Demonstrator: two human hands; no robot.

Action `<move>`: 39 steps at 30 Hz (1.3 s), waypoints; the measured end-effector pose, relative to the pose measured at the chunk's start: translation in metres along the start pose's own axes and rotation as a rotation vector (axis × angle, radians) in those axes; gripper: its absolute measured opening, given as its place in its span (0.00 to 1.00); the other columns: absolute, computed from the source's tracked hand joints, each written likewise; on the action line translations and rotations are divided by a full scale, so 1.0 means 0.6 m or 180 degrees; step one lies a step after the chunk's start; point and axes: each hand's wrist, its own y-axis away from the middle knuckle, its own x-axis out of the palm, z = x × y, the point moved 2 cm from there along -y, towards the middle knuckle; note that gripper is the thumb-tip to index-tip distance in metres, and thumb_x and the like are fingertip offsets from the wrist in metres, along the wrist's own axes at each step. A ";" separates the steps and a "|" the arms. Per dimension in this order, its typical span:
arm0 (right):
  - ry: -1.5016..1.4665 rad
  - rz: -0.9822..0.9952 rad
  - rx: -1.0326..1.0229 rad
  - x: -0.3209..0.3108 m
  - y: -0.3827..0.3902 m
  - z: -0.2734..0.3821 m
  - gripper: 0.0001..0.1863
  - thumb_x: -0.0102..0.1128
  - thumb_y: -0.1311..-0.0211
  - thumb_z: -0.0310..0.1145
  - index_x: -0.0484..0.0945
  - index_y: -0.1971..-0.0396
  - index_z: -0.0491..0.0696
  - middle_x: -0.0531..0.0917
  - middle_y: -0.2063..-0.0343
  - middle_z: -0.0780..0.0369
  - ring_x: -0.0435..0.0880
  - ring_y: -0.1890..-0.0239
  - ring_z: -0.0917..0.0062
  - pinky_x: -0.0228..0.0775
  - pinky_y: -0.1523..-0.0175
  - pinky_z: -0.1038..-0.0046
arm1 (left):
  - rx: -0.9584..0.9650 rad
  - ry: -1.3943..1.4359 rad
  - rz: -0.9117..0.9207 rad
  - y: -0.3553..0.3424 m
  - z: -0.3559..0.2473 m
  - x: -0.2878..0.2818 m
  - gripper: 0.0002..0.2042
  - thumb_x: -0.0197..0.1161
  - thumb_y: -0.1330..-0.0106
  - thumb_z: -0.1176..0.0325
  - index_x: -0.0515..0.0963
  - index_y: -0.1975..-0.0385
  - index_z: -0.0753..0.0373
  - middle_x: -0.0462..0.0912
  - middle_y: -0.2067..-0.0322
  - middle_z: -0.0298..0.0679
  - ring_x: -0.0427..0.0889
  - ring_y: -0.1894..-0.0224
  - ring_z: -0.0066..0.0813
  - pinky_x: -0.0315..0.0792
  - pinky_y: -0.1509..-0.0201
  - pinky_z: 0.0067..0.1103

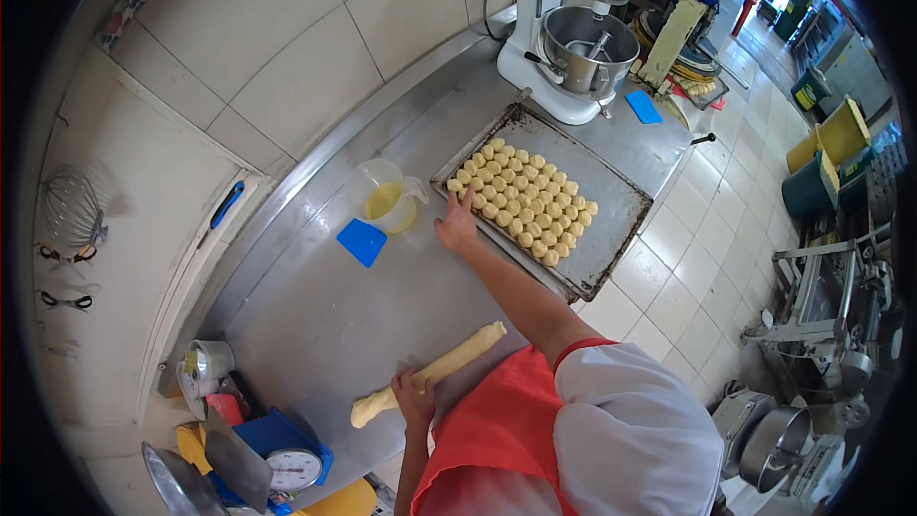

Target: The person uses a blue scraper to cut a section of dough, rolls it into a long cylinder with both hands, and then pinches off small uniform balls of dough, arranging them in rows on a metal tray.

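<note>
A long, pale yellow roll of dough point(458, 355) lies on the steel worktop near my body. My left hand point(415, 397) is curled over it near its lower left end. My right hand point(458, 222) reaches to the left corner of a dark-rimmed baking tray point(611, 210). Its fingers are stretched out and apart, with the tips at the dough balls point(521, 193) on the corner. Many such balls stand in close rows across the tray's left and middle. My right fingertips partly cover the corner balls.
A clear jug point(382, 193) with yellow liquid stands left of the tray, beside a blue scraper point(362, 243). Behind the tray is a stand mixer point(564, 48) with a steel bowl; another blue scraper point(643, 106) lies near it. A dial scale point(293, 470) stands at the lower left.
</note>
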 end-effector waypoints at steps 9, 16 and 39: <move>-0.0166 0.0379 -0.0205 -0.011 0.014 -0.007 0.44 0.63 0.44 0.36 0.53 0.28 0.46 0.31 0.29 0.36 0.76 0.42 0.49 0.71 0.39 0.59 | -0.0331 -0.0159 -0.0222 0.015 -0.049 0.052 0.22 0.72 0.47 0.64 0.76 0.53 0.64 0.73 0.49 0.51 0.69 0.44 0.53 0.65 0.39 0.41; -0.0391 0.0387 0.0222 -0.036 0.047 -0.078 0.45 0.62 0.43 0.35 0.50 0.27 0.47 0.31 0.28 0.41 0.77 0.43 0.50 0.73 0.41 0.58 | -0.0692 -0.0667 0.0150 -0.020 -0.095 0.080 0.26 0.72 0.48 0.59 0.75 0.49 0.62 0.72 0.47 0.53 0.66 0.41 0.54 0.63 0.37 0.42; -0.0573 -0.0789 -0.0136 -0.135 0.221 -0.206 0.33 0.61 0.44 0.30 0.68 0.37 0.41 0.48 0.28 0.41 0.85 0.59 0.63 0.77 0.50 0.66 | -0.0973 -0.0874 0.0581 -0.039 -0.084 0.068 0.31 0.70 0.49 0.50 0.75 0.45 0.56 0.69 0.44 0.50 0.64 0.39 0.53 0.61 0.37 0.46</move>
